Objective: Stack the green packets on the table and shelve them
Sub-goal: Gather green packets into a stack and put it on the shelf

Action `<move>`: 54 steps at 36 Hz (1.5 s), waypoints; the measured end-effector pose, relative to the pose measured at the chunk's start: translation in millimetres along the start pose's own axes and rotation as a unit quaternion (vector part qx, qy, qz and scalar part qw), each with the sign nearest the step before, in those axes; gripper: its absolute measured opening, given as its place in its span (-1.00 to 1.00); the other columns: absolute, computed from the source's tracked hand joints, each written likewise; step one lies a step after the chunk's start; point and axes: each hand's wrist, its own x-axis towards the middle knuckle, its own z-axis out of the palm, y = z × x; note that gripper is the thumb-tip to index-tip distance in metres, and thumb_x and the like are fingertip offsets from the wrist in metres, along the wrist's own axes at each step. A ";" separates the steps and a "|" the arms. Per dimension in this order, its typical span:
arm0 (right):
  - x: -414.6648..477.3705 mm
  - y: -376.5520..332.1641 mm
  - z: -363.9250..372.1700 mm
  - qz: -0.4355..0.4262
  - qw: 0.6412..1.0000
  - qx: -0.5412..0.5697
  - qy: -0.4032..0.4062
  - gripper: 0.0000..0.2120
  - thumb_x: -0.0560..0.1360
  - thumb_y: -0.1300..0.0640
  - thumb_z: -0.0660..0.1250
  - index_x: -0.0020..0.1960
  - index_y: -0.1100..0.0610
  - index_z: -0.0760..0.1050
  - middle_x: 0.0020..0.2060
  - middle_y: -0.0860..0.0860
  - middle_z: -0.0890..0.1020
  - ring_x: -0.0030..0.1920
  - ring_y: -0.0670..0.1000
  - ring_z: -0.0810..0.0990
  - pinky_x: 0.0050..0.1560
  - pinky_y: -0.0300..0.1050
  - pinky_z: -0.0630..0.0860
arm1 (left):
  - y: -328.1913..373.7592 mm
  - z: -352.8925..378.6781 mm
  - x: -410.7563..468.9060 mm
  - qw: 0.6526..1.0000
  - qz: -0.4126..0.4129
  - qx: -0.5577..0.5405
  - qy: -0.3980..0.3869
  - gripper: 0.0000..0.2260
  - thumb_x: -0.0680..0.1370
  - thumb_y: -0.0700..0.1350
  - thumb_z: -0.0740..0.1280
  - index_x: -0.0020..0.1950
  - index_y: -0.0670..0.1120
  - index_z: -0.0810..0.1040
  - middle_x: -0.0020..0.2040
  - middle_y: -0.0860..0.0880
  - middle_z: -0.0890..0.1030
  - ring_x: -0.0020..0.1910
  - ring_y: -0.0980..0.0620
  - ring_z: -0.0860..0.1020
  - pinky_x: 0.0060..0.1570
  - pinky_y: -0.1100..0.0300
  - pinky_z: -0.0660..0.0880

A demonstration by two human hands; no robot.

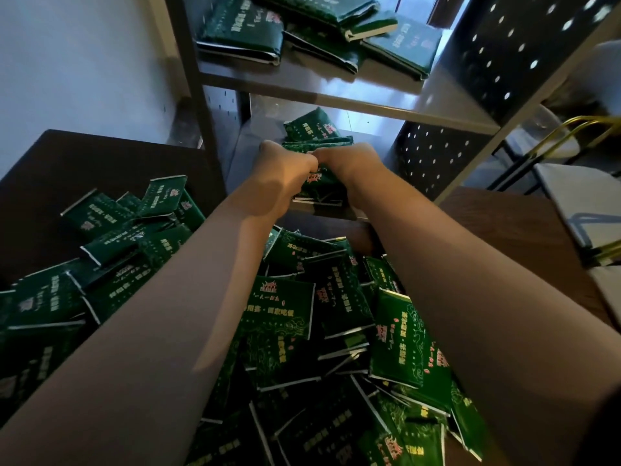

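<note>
Both my arms reach forward into the lower shelf. My left hand and my right hand meet there, closed around a stack of green packets that rests at the shelf's front edge. More green packets lie behind it on the same shelf. A large loose heap of green packets covers the dark table under my arms. Several packets lie on the upper shelf.
The shelf unit has pale metal posts and a perforated dark side panel on the right. A white wall is at the left. To the right stand a chair with gold legs and a wooden surface.
</note>
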 end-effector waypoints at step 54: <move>-81.8 54.1 -55.3 -0.116 0.979 -0.007 -0.170 -0.61 0.38 0.43 0.46 0.12 0.11 0.53 -0.13 -0.08 0.67 -0.06 -0.17 0.66 0.00 -0.16 0.62 | -28.7 -49.9 -87.3 0.907 -0.240 -0.261 -0.228 -0.47 0.35 0.03 0.55 0.27 0.04 0.47 0.23 -0.09 0.66 0.15 -0.17 0.65 0.19 -0.29 0.52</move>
